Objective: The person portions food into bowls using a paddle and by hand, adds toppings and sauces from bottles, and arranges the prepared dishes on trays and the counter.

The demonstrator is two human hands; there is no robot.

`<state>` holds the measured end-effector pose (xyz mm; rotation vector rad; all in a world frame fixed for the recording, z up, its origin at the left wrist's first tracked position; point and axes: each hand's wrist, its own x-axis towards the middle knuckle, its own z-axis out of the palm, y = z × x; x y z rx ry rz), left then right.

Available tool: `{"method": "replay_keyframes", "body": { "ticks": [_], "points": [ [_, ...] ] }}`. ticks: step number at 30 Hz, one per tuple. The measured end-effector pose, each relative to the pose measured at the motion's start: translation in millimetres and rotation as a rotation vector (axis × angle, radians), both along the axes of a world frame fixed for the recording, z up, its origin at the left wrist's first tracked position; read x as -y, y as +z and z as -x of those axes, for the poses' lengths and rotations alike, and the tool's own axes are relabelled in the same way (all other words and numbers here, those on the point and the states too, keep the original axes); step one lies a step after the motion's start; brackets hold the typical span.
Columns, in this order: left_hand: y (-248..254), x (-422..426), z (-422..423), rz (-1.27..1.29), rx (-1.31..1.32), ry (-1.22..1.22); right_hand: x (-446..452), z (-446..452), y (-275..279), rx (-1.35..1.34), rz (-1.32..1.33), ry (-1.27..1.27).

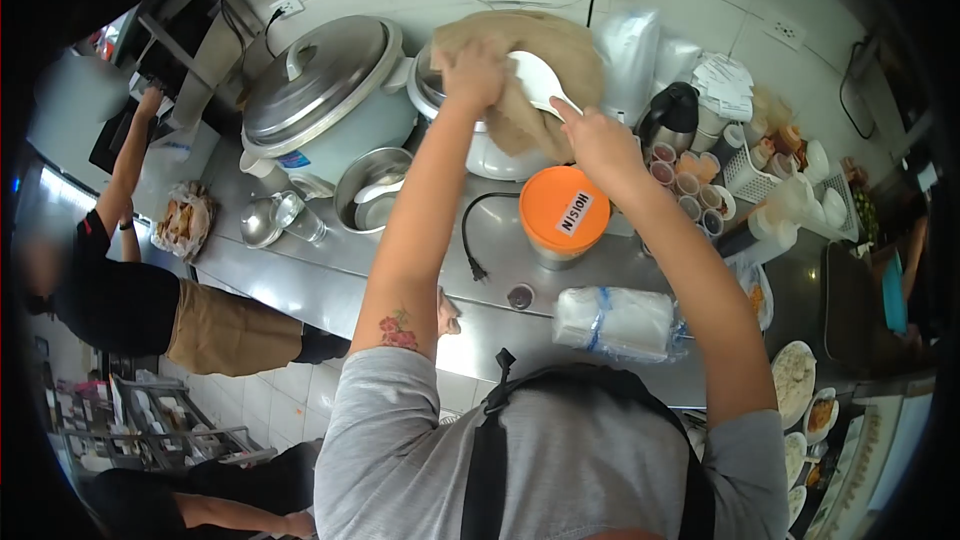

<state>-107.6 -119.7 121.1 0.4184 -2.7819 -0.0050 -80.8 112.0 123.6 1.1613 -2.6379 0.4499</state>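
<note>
Right hand [603,145] grasps the paddle [538,80], left hand [475,73] on the cloth [563,40], its grip unclear; cooker [496,156] part-covered, work seemingly midway!

Brown cloth [575,55]: lay creased, draped over white cooker [497,158], left part under left hand [475,75]. White paddle [538,78]: showed broad rounded blade over cloth; handle sat in right hand [606,148]. Cooker stood upright on counter [330,275].

Orange-lidded tub [560,212] near wrapped plastic pack [614,322].
</note>
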Motion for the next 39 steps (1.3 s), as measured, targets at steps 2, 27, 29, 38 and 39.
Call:
{"method": "replay_keyframes", "body": {
  "ticks": [2, 27, 29, 38, 39],
  "points": [
    [-20.0, 23.7, 21.2, 0.029, -0.118, 0.073, -16.8, -9.9, 10.8, -0.025, -0.048, -0.022],
    [-80.3, 3.9, -93.0, -0.32, -0.718, -0.001, -590.5, -265.7, -79.4, 0.046, 0.042, -1.27],
    [-48.1, -49.5, -102.9, -0.073, -0.822, 0.072, -612.0, -257.7, -74.1, 0.074, -0.071, -1.266],
    [-79.8, -458.2, -131.4, -0.809, -0.143, -0.801, -692.5, -181.0, -86.1, 0.093, -0.468, -0.806],
    [-88.1, -493.6, -136.2, -0.923, -0.067, -0.782, -701.1, -183.9, -89.2, 0.139, -0.486, -0.791]
  ]
}}
